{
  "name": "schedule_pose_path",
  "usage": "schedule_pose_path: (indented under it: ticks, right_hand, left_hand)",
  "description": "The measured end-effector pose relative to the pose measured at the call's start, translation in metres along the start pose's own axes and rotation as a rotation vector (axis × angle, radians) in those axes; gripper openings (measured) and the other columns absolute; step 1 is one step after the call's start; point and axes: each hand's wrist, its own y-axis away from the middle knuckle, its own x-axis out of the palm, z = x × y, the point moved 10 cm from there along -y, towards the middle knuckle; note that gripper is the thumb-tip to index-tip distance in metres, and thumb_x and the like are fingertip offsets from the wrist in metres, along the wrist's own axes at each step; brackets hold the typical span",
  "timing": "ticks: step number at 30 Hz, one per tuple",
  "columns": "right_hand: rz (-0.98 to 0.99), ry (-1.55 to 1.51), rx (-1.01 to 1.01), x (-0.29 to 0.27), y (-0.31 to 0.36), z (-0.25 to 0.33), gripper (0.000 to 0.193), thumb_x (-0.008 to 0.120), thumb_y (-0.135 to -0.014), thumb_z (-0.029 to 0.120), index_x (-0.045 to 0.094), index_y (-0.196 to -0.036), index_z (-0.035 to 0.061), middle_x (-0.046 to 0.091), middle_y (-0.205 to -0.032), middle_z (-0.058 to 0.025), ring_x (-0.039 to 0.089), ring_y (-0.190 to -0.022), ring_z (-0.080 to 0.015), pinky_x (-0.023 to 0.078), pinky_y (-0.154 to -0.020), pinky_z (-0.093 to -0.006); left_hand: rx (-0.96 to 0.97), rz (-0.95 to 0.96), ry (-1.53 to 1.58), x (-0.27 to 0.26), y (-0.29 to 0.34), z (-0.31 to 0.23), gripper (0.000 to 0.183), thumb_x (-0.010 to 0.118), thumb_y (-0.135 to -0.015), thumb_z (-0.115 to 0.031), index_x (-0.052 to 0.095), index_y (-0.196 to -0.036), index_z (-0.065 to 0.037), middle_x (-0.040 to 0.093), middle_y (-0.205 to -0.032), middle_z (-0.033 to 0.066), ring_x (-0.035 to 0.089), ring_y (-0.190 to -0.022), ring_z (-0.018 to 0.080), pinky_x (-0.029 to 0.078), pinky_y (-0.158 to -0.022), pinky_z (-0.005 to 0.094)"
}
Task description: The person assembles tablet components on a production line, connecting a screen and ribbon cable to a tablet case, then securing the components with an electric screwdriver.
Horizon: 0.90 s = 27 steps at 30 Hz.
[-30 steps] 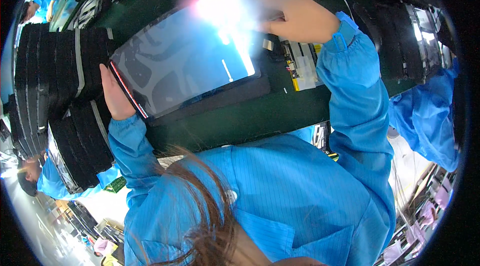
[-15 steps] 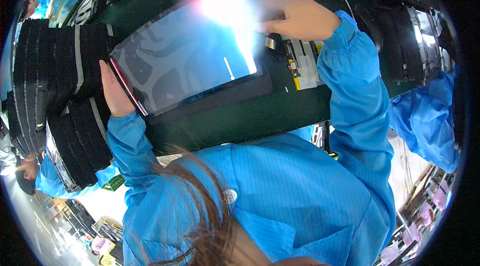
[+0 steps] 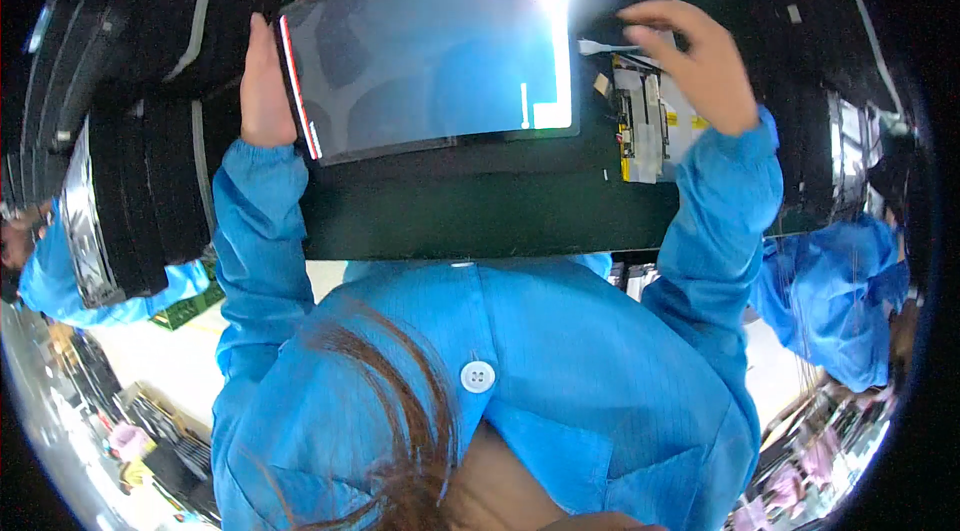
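A glossy dark display panel (image 3: pixel 400 61) lies at the back middle of the dark green bench, its right end washed out by a bright reflection. Along its left edge runs a thin red-and-white strip. My left hand (image 3: pixel 265 96) rests against that edge, fingers straight and together, thumb hidden. To the right of the panel and apart from it, my right hand (image 3: pixel 700 61) hovers with thumb and fingers spread, holding nothing. Below its fingers sits a small electronic assembly (image 3: pixel 640 126) with silver and yellow parts. A whitish cable end (image 3: pixel 595 48) lies between panel and hand.
Stacks of black foam-like trays (image 3: pixel 130 201) crowd the left side. A dark stack with shiny sheets (image 3: pixel 850 146) stands at the right. The green bench's front edge (image 3: pixel 480 257) runs before my chest. Blue-sleeved people (image 3: pixel 830 301) are on both sides.
My right hand has come off the panel's right end and moved right, its fingers opening. The panel sits straighter in view; the view itself has turned. My left hand stays at the panel's left edge.
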Motion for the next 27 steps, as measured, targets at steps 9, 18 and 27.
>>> schedule_pose_path:
  ticks: [9,18,27]
  right_hand:
    - [-0.251,0.672,0.267,-0.084,0.114,-0.094,0.031,0.056,-0.085,0.02,0.056,-0.114,0.0073,0.05,-0.122,-0.0149,0.046,-0.114,-0.0312,0.035,-0.097,-0.0373]
    - [-0.243,0.651,0.301,-0.076,0.122,-0.098,0.035,0.054,-0.085,0.019,0.053,-0.118,0.0082,0.048,-0.125,-0.0155,0.044,-0.115,-0.0325,0.034,-0.098,-0.0396]
    - [-0.202,0.359,0.02,0.009,0.051,0.047,0.068,0.071,-0.071,0.022,0.039,-0.129,0.0045,0.04,-0.13,-0.0178,0.033,-0.124,-0.0345,0.027,-0.103,-0.0403]
  left_hand:
    - [-0.014,0.075,0.046,-0.008,-0.007,0.006,0.051,0.031,-0.094,-0.044,0.052,-0.116,-0.003,0.059,-0.111,0.0096,0.056,-0.097,0.0197,0.043,-0.089,0.0318]
    - [0.029,-0.066,0.065,-0.023,-0.005,0.005,0.051,0.03,-0.095,-0.039,0.037,-0.13,-0.002,0.045,-0.128,0.0098,0.045,-0.116,0.0216,0.033,-0.101,0.033]
    - [0.011,-0.043,0.05,-0.023,-0.008,0.004,0.052,0.03,-0.095,-0.041,0.036,-0.13,-0.002,0.045,-0.128,0.0103,0.044,-0.117,0.0225,0.034,-0.101,0.0348]
